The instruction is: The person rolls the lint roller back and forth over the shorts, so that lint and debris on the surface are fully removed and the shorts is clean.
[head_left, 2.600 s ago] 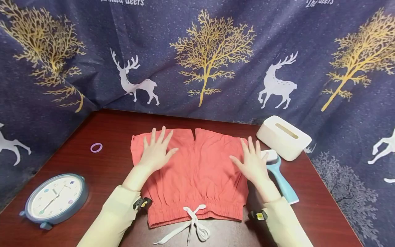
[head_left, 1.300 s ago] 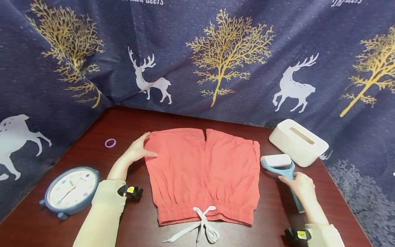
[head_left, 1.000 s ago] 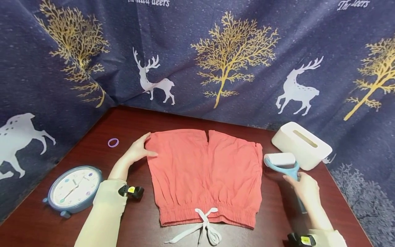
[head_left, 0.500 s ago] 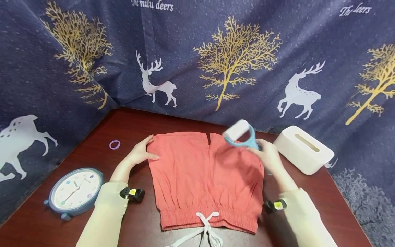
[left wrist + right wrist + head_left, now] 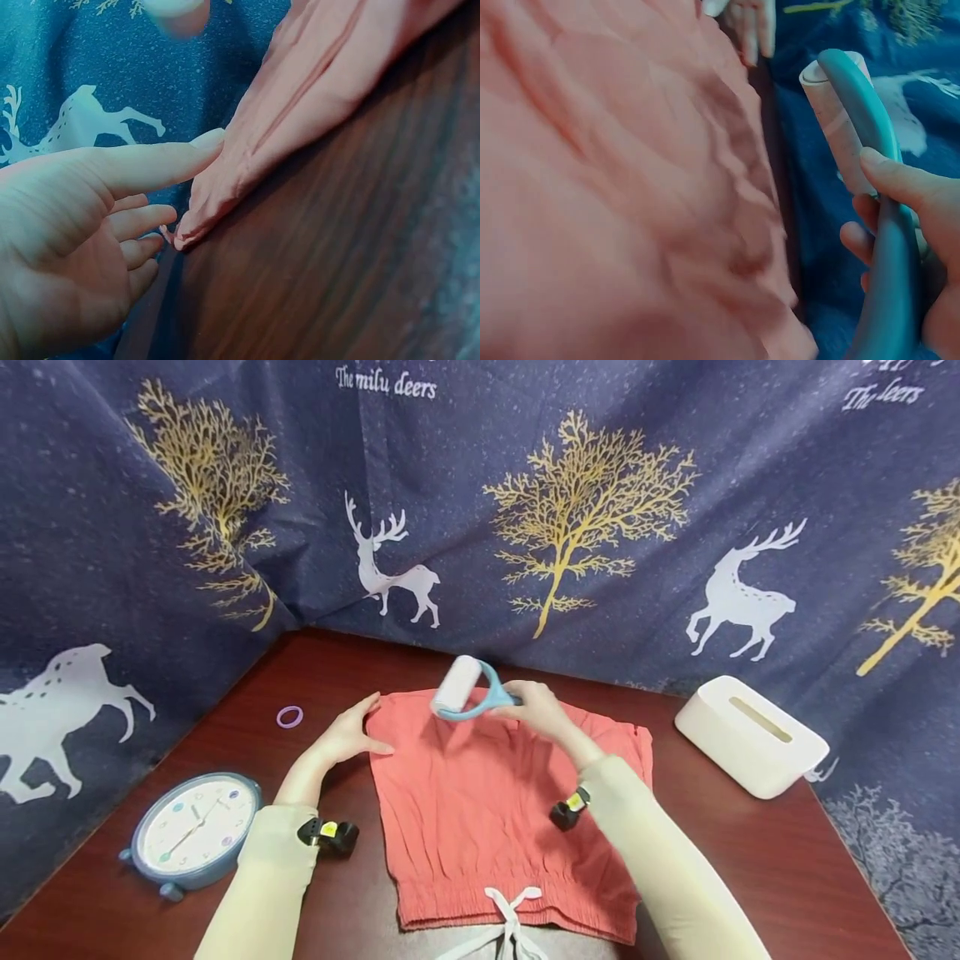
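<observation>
Coral drawstring shorts (image 5: 465, 810) lie flat with the elastic waistband and white drawstring (image 5: 510, 914) toward me. My right hand (image 5: 536, 706) grips the blue handle of a lint roller (image 5: 457, 683), its white roll held above the far part of the shorts. In the right wrist view the thumb and fingers wrap the handle of the lint roller (image 5: 870, 112). My left hand (image 5: 348, 735) rests at the far left corner of the shorts, thumb on the cloth. In the left wrist view that hand (image 5: 82, 225) has its fingers relaxed beside the cloth edge (image 5: 217, 180).
A round blue alarm clock (image 5: 197, 831) lies face up at the left of the dark red table (image 5: 750, 868). Behind it is a purple ring (image 5: 289, 717). A white tissue box (image 5: 750, 735) stands at the right. A navy deer-print cloth (image 5: 450, 485) hangs along the back.
My right hand left the shorts, took the lint roller from the table at the right, lifted it and carried it left over the shorts. My left hand shifted out to the shorts' left edge.
</observation>
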Demonstrator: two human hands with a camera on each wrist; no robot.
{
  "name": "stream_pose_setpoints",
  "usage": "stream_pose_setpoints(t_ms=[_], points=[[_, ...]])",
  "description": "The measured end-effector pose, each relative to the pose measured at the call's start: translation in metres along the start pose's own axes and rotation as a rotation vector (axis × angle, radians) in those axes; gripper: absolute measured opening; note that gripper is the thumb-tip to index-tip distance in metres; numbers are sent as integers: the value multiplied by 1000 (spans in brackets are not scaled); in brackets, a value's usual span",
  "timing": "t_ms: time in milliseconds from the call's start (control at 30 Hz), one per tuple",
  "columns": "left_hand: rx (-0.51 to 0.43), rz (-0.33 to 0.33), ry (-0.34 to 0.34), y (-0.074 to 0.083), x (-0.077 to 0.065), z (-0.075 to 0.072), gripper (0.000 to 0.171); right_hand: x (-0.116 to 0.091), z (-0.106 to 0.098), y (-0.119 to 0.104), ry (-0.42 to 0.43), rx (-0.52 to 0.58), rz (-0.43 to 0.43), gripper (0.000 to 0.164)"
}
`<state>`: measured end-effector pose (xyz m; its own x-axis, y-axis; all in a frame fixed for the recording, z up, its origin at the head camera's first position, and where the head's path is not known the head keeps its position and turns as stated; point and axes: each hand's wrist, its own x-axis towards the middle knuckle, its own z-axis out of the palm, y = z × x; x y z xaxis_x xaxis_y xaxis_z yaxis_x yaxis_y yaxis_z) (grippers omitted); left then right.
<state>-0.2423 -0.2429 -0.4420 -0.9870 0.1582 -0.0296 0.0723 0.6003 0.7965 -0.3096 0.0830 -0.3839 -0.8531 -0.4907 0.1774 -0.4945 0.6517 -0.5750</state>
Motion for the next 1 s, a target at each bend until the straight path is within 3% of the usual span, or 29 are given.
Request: stream_pose_setpoints(t_ms=[167,400,533,667,1000], points=[[-8,19,-22,-2,1,-3,111,23,27,-11,-107,39,-47,39],[-4,36,-64,-8,-3,-5,116,36,46,-19,-200,60,-123,55],[28,28,-96,-10,-5,-5,119,43,54,-22,-255,70,-169,45],[11,31,-123,-13,-7,-5,123,49,63,-23,-291,-4,-203,32],[-48,65,-149,-15,-6,-5,129,53,66,-28,-398,-79,-150,51]])
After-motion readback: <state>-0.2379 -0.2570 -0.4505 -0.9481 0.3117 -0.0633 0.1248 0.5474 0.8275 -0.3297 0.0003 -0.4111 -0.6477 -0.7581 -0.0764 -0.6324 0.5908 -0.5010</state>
